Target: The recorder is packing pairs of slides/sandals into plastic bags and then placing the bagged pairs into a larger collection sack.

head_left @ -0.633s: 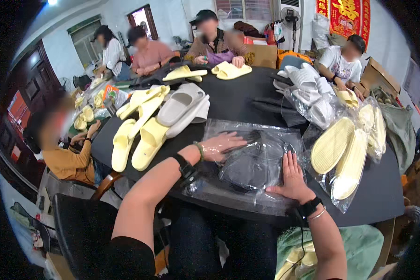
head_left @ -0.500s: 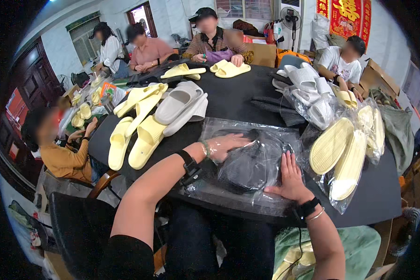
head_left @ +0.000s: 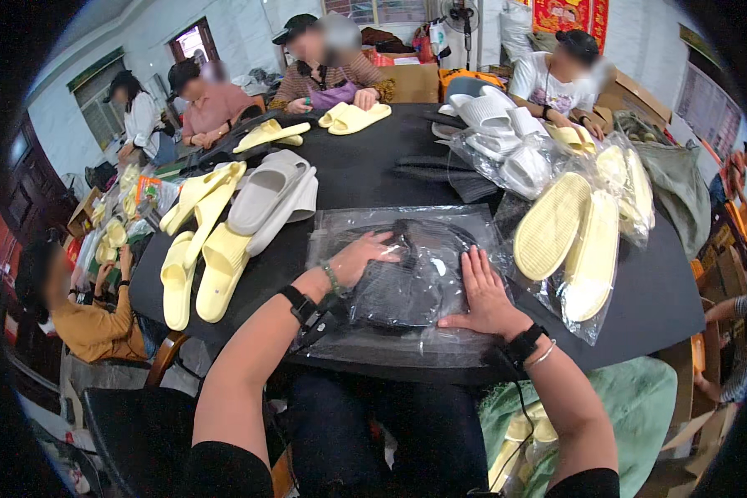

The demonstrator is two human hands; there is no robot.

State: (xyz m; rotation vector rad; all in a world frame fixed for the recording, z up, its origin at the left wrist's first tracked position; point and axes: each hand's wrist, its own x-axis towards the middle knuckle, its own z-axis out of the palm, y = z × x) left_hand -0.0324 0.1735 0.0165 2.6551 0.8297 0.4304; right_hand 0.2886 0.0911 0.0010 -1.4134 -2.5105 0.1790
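Observation:
On the black table in front of me lies a clear plastic bag [head_left: 365, 344] with dark, ribbed things that look like slippers [head_left: 394, 295] inside. Plastic glare blurs their outline. My left hand [head_left: 363, 256] rests on the bag's left part, fingers stretched out toward the middle. Against its right part my right hand [head_left: 485, 297] lies flat, fingers pointing away and thumb turned inward. Neither hand grasps anything. To the left are yellow slippers [head_left: 222, 270] and grey slippers [head_left: 266, 195]. Close to my right hand sits a pair of bagged yellow slippers [head_left: 552, 228], ribbed soles up.
White slippers [head_left: 523, 170] in plastic are heaped at the back right, beside dark ribbed pieces [head_left: 448, 173]. Several people sit or stand around the table [head_left: 647, 311]; one across from me touches yellow slippers [head_left: 353, 118]. A green sack [head_left: 614, 407] with yellow slippers stands below the right edge.
My view has shifted a little, so the scene sits differently in the picture. Both hands stay on the bag; the right fingers now lie farther over its contents.

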